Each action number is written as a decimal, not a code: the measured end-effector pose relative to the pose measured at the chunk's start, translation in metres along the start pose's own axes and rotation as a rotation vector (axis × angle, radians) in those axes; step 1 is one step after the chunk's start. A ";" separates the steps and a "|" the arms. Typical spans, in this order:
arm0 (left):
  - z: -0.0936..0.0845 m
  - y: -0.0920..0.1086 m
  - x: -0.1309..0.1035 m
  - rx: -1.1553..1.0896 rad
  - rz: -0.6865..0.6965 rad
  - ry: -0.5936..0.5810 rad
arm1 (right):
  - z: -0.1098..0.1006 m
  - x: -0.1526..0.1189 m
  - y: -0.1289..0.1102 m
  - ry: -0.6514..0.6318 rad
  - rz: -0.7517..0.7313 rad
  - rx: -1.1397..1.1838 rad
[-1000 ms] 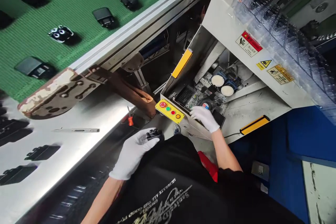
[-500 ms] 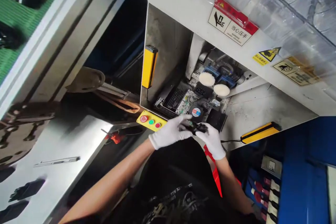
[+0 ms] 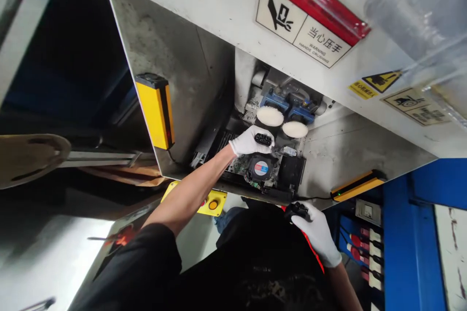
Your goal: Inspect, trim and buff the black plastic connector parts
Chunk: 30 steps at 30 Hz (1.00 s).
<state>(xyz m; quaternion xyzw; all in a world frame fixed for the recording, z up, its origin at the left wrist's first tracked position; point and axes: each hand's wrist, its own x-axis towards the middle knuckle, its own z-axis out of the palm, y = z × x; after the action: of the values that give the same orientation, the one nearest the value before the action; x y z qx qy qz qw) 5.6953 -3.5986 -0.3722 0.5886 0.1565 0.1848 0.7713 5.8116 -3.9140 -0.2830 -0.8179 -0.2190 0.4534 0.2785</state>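
Note:
Inside the machine opening, my left hand (image 3: 248, 142), in a white glove, is closed on a small black plastic part (image 3: 263, 139) with a bumpy face. It is just in front of two round white pads (image 3: 270, 116) on blue mounts. Below it is a round black unit (image 3: 260, 168) with a red and blue label. Outside the opening's front edge, close to my body, my gloved right hand (image 3: 320, 231) grips another black plastic part (image 3: 297, 211). The exact kind of both parts is too small to tell.
Yellow and black sensor bars (image 3: 155, 112) stand at both sides of the opening. A yellow button box (image 3: 213, 203) sits below its front edge, partly behind my left forearm. Warning labels (image 3: 310, 14) are on the white panel above. A blue frame (image 3: 410, 233) stands at right.
My hands were together at the front edge around black parts. They have separated: the left reached deeper into the machine, the right drew back toward my body. The view moved closer.

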 end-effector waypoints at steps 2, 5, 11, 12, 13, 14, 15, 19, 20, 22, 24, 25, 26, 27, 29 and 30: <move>0.002 -0.001 -0.001 -0.012 0.015 0.045 | 0.003 0.000 0.003 0.006 0.006 -0.001; 0.004 0.002 0.000 0.035 0.039 0.045 | 0.006 -0.001 0.006 0.018 0.005 -0.001; 0.005 0.000 0.001 -0.010 0.061 0.068 | 0.016 0.001 0.002 0.033 -0.002 -0.035; 0.005 -0.001 0.002 -0.009 0.070 0.074 | 0.018 0.001 0.001 0.041 -0.003 -0.043; 0.004 -0.002 0.002 0.001 0.082 0.074 | 0.020 0.002 0.000 0.048 -0.003 -0.051; 0.004 -0.003 0.002 0.013 0.095 0.072 | 0.022 0.002 -0.001 0.054 -0.004 -0.059; 0.004 -0.004 0.002 0.021 0.105 0.072 | 0.024 0.002 -0.002 0.056 -0.006 -0.066; 0.004 -0.005 0.003 -0.023 0.097 0.089 | 0.027 0.001 0.001 0.054 -0.002 -0.086; 0.004 -0.004 0.003 -0.029 0.094 0.092 | 0.028 0.001 0.002 0.060 -0.003 -0.088; 0.004 -0.002 0.003 -0.012 0.104 0.089 | 0.028 0.002 0.005 0.070 -0.006 -0.098; 0.004 -0.001 0.003 0.004 0.118 0.087 | 0.028 0.002 0.006 0.067 -0.005 -0.117; 0.004 0.000 0.003 0.000 0.117 0.085 | 0.027 0.003 0.006 0.062 -0.001 -0.127; 0.004 0.000 0.002 -0.010 0.112 0.083 | 0.027 0.003 0.007 0.056 0.005 -0.135; 0.004 0.000 0.002 -0.020 0.106 0.085 | 0.027 0.003 0.007 0.052 0.009 -0.138; 0.004 0.000 0.002 -0.011 0.105 0.091 | 0.027 0.004 0.009 0.049 0.014 -0.139; 0.004 0.000 0.002 0.007 0.112 0.099 | 0.027 0.005 0.010 0.050 0.014 -0.139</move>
<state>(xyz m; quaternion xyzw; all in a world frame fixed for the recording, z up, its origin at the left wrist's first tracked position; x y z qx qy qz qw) 5.6988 -3.6007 -0.3708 0.5893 0.1622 0.2561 0.7489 5.7920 -3.9119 -0.3042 -0.8479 -0.2372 0.4184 0.2230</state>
